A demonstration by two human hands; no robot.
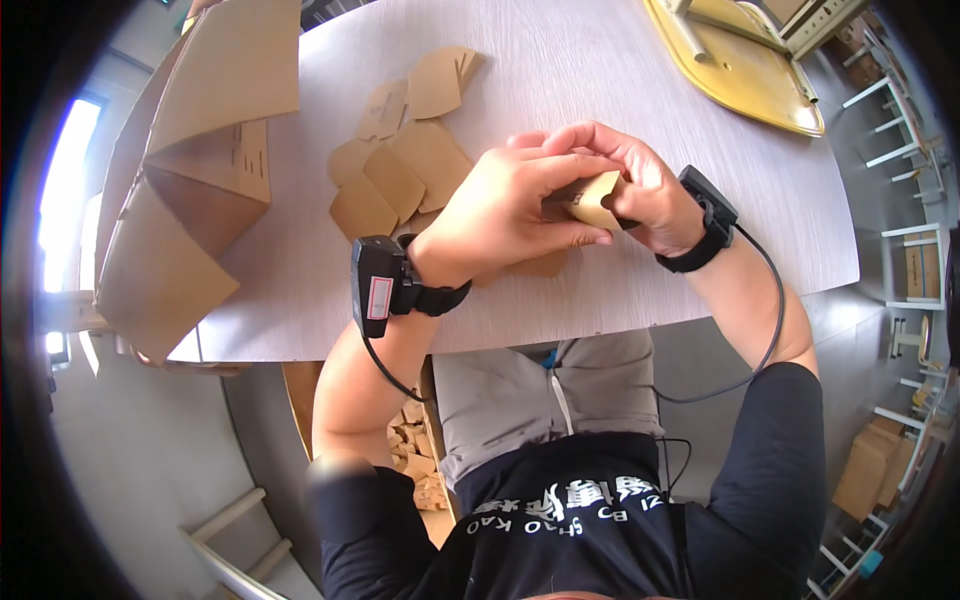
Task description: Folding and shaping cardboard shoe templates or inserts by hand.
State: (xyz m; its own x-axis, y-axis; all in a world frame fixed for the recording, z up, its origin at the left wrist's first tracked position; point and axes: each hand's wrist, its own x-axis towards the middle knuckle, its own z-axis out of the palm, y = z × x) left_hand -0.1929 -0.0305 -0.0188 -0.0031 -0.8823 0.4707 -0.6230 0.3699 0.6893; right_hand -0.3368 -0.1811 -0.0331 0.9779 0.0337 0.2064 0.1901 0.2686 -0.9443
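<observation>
Over the table, both hands are closed around a small brown kraft-paper box [597,203], its near end spread into an opening. My left hand [510,205] grips it from the left, thumb along its lower side and fingers behind. On the right, my right hand [645,190] holds the other side, its thumb bent at the opening; some fingertips are hidden. Several flat brown kraft-paper pieces [425,155] with rounded ends lie overlapping just left of my hands. Another flat brown piece [540,265] lies partly hidden under my hands.
A large open cardboard carton [225,70] stands at the table's left, flaps spread. An upturned yellow stool [745,80] rests at the far right of the pale table [800,220]. Below the near edge, a box holds many folded brown pieces [412,450]. Cables hang from both wrist devices.
</observation>
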